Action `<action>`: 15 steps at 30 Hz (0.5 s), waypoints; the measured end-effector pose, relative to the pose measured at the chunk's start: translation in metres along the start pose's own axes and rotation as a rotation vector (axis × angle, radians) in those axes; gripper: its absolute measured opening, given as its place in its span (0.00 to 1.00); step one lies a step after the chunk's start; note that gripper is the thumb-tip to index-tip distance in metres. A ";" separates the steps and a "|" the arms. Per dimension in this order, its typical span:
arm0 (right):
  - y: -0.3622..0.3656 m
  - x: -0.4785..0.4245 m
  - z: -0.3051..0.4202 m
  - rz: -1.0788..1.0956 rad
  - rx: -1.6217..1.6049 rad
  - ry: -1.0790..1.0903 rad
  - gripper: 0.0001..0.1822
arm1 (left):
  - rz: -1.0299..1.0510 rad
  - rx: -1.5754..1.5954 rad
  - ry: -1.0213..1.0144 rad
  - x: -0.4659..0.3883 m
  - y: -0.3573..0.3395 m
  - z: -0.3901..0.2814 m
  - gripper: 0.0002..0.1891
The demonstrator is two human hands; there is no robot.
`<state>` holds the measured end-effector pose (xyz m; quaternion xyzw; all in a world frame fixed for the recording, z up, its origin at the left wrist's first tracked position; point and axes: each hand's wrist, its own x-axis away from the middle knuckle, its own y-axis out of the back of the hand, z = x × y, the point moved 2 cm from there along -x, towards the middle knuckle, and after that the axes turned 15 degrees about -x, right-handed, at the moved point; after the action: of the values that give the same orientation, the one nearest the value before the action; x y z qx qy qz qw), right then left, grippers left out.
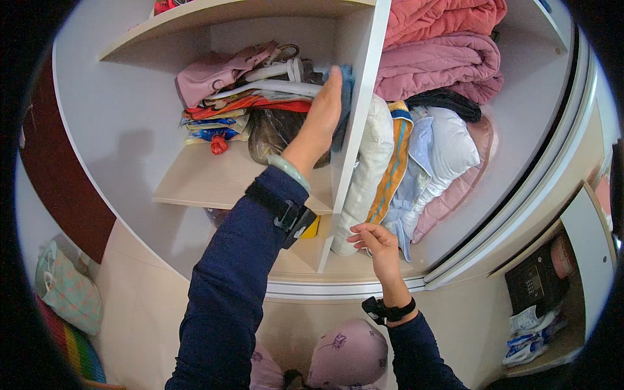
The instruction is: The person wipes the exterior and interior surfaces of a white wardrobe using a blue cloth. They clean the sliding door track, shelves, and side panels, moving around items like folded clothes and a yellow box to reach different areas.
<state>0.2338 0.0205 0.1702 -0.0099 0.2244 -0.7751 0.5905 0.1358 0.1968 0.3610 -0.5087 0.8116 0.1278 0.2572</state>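
My left hand (321, 117) reaches into the wardrobe's middle compartment, held flat and edge-on beside a folded blue cloth (347, 102) at the divider; most of its fingers are hidden. Left of it, a pink bag (209, 78), a white plastic handle-like item (282, 87), a red and orange package (234, 105) and blue and yellow packets (214, 126) lie piled up. A dark plastic bag (273, 134) sits below the hand. My right hand (378, 241), its fingers loosely bent and seemingly empty, is in front of a white rolled quilt (373, 146) and an orange striped textile (392, 165).
The upright divider (353, 126) parts the compartments. On its right are folded pink quilts (438, 66), a white pillow (448, 141) and a light blue cloth (407, 190). A sliding-door track (341, 290) runs along the front. A small safe (531, 280) stands in a low cabinet at right.
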 end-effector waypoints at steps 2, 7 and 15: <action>0.005 0.000 -0.003 -0.005 -0.023 0.003 0.10 | 0.026 0.004 -0.035 0.006 0.001 -0.008 0.33; 0.007 0.003 -0.012 -0.019 -0.035 -0.011 0.09 | -0.033 -0.004 0.133 0.043 -0.005 0.049 0.32; -0.009 0.003 -0.027 0.024 -0.042 -0.026 0.09 | 0.040 -0.346 0.389 0.063 0.019 0.139 0.32</action>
<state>0.2176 0.0288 0.1483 -0.0295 0.2330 -0.7630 0.6022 0.1373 0.2226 0.2093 -0.5441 0.8217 0.1696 0.0026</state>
